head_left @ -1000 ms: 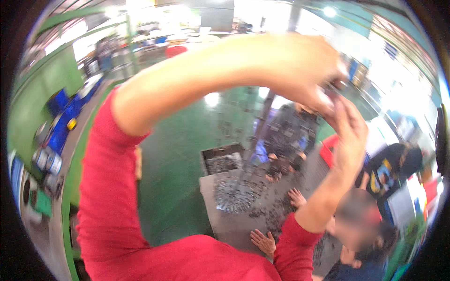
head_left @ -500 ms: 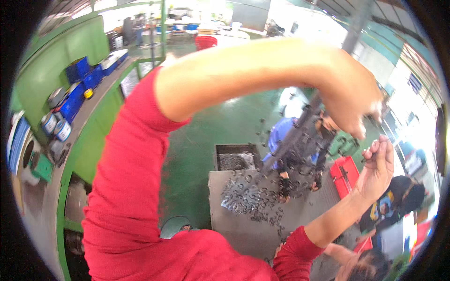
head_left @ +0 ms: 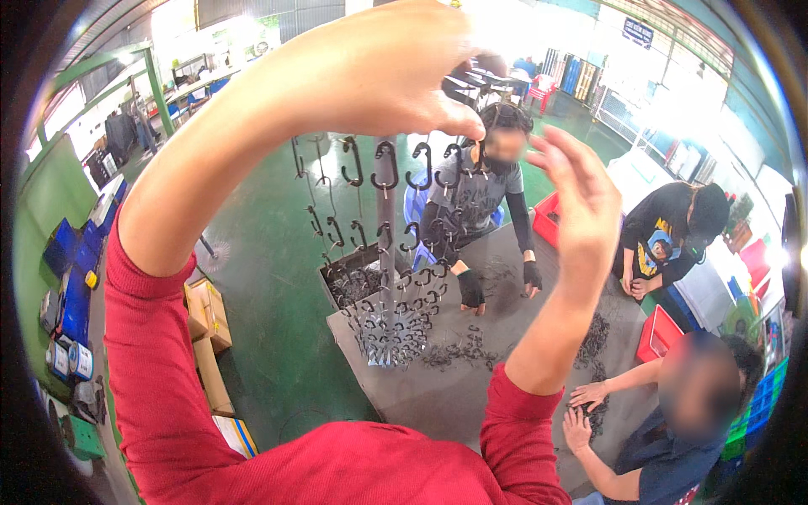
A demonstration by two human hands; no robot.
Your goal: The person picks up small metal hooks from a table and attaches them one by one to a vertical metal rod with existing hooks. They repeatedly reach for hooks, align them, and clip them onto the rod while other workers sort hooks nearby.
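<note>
Rows of black C-shaped clips (head_left: 385, 164) hang on thin vertical strands around a grey upright post (head_left: 386, 206). My left hand (head_left: 421, 80) is raised at the top of these strands, its thumb tip beside the upper row. Its fingers curl round dark shapes that I cannot make out against the glare. My right hand (head_left: 581, 189) is raised to the right of the strands, fingers loosely bent and apart, with nothing visible in it. Loose black clips (head_left: 467, 349) lie in heaps on the grey table (head_left: 404, 391) below.
A dark bin of black parts (head_left: 358, 286) stands at the table's far left. Three people work around the table; one person's hands (head_left: 589, 408) touch a pile of clips at right. Red trays (head_left: 659, 335) sit near them. Cardboard boxes (head_left: 210, 316) stand on the left floor.
My view has swung right, so the table and hanging clips appear in full. Both hands have moved apart, and the right hand's fingers have loosened from a pinch.
</note>
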